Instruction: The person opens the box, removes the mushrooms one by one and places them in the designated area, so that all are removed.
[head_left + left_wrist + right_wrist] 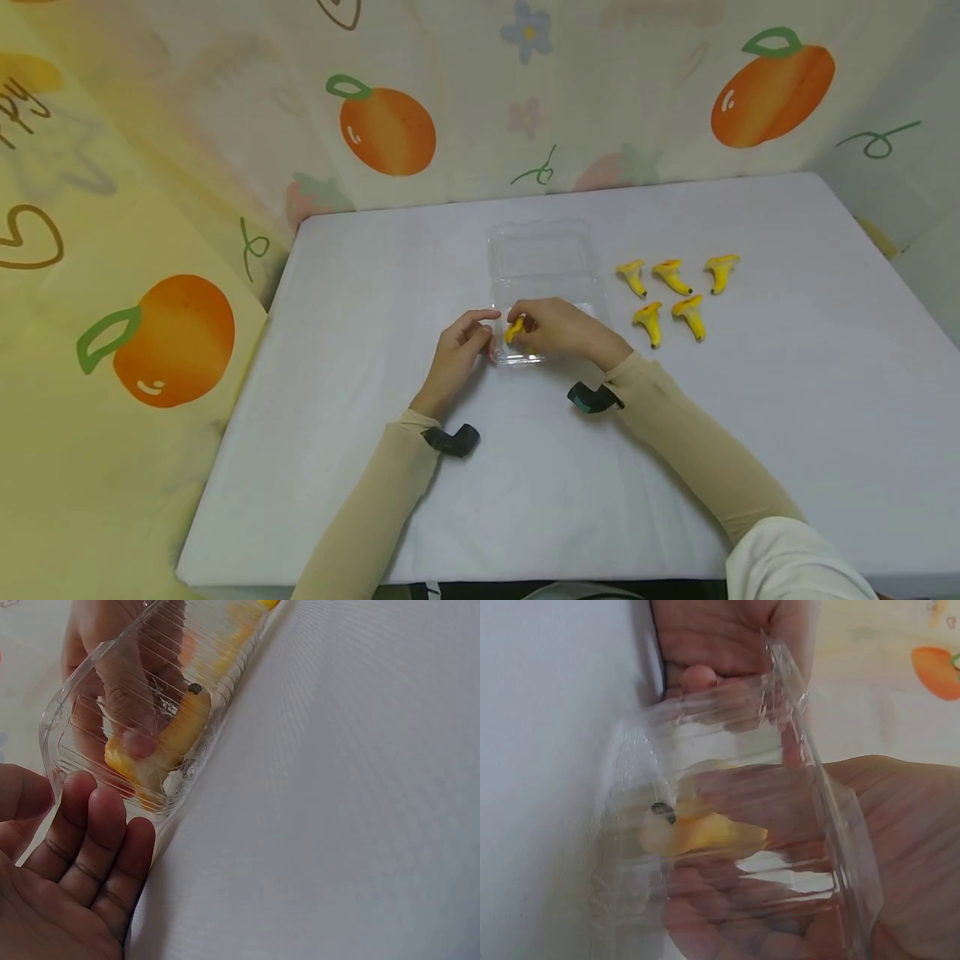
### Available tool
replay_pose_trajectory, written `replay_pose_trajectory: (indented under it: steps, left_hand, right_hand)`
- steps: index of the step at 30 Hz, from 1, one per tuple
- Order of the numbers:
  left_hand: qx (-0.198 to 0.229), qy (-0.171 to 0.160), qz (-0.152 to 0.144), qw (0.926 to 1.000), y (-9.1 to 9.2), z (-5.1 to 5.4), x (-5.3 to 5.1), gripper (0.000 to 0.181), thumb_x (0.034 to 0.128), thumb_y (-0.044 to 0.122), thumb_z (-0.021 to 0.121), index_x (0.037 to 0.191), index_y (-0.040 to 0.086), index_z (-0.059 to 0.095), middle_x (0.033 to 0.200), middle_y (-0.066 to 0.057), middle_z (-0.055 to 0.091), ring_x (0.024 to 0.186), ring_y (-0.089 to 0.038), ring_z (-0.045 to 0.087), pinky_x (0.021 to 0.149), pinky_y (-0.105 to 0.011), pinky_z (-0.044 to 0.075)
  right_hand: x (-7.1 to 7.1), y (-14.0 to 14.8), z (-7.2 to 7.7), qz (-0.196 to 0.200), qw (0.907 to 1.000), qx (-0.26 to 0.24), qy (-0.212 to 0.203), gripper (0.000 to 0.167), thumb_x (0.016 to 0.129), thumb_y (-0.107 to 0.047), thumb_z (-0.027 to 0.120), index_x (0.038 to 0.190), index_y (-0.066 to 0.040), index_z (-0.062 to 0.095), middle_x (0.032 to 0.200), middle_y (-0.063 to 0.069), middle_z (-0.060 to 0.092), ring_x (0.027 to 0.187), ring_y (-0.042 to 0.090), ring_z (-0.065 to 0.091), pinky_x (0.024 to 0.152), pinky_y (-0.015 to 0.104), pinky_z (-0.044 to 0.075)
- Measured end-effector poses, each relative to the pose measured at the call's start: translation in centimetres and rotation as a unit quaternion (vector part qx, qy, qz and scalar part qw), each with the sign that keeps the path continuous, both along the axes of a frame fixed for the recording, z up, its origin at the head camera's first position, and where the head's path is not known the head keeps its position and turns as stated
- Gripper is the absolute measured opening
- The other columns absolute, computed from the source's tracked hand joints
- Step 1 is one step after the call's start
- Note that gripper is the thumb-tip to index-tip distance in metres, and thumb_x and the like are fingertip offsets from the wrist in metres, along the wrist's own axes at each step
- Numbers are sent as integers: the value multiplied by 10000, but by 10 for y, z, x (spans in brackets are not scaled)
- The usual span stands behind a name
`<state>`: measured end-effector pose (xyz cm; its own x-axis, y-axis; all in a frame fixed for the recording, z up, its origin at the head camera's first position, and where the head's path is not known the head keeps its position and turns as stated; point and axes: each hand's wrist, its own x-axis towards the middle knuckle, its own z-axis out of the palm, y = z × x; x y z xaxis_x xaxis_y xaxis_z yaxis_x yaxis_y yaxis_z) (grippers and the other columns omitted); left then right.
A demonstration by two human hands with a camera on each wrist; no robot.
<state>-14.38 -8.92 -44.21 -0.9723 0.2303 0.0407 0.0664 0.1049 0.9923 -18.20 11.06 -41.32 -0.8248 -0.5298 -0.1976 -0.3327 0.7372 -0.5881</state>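
Observation:
A clear plastic clamshell box (pixel 551 250) lies on the table with its lid folded back. My right hand (pixel 558 327) reaches into its near half and pinches a yellow chanterelle mushroom (pixel 514 330). Through the clear wall in the left wrist view, that mushroom (pixel 184 731) shows its dark stem end, and more yellow appears farther along the box. Outside the box's left side, my left hand (pixel 457 354) touches the wall with its fingertips (pixel 105 814). The right wrist view shows the right fingers and the mushroom (pixel 712 832) blurred behind the plastic.
Several yellow chanterelle mushrooms (pixel 687 315) lie in two loose rows on the white-covered table (pixel 360 333), right of the box. A fruit-printed curtain (pixel 465 100) hangs along the back and left. Dark wrist cameras (pixel 453 440) sit at both cuffs.

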Motion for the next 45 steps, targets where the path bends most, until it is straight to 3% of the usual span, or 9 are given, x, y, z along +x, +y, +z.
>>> replay_pose_trajectory:
  steps: [6, 9, 13, 20, 30, 45]
  left_hand:
    - [40, -46, 6, 10000, -1, -24, -13, 313, 1014, 5, 481, 1296, -29, 613, 727, 13, 584, 677, -89, 574, 741, -203, 514]
    - [7, -46, 35, 10000, -1, -28, -14, 306, 1021, 26, 487, 1294, -6, 622, 731, 28, 585, 679, -84, 579, 745, -206, 522]
    - [-72, -38, 83, 9999, -1, -28, -14, 298, 1022, 34, 500, 1286, 18, 637, 730, 28, 584, 682, -87, 575, 744, -201, 516]
    - [25, -102, 58, 9999, 0, -21, -10, 308, 1008, -6, 490, 1286, -32, 621, 721, -1, 583, 670, -107, 574, 721, -206, 516]
    - [28, 125, 62, 9999, -2, -32, -12, 294, 1008, 29, 499, 1267, 24, 639, 722, 4, 587, 656, -116, 573, 709, -223, 524]
    - [-20, 95, 142, 9999, -2, -30, -14, 288, 1005, 53, 515, 1256, 48, 656, 707, 12, 581, 660, -113, 580, 713, -223, 519]
  right_hand:
    - [-2, 3, 1, -9, 10000, -78, 8, 357, 944, -189, 676, 1277, -69, 633, 1138, 130, 703, 1041, 266, 642, 931, 419, 528]
    - [-2, 3, 0, 24, 10000, -73, -9, 357, 941, -164, 666, 1281, -62, 628, 1150, 128, 700, 1049, 271, 638, 933, 421, 527]
    - [-1, 3, 1, 67, 10000, -62, -2, 373, 931, -135, 655, 1291, -45, 619, 1158, 133, 693, 1049, 279, 632, 928, 425, 527]
    - [-1, 2, 5, -64, 9999, -91, 57, 393, 935, -133, 664, 1313, -44, 599, 1169, 135, 680, 1050, 276, 627, 920, 424, 530]
    - [-3, 4, 9, -378, 9990, -226, -56, 421, 945, -115, 653, 1354, -67, 564, 1250, 132, 650, 1127, 293, 613, 981, 439, 533]
    - [-5, 11, 16, -530, 9966, -616, 127, 461, 937, -116, 669, 1377, -60, 545, 1224, 143, 628, 1095, 295, 593, 923, 416, 530]
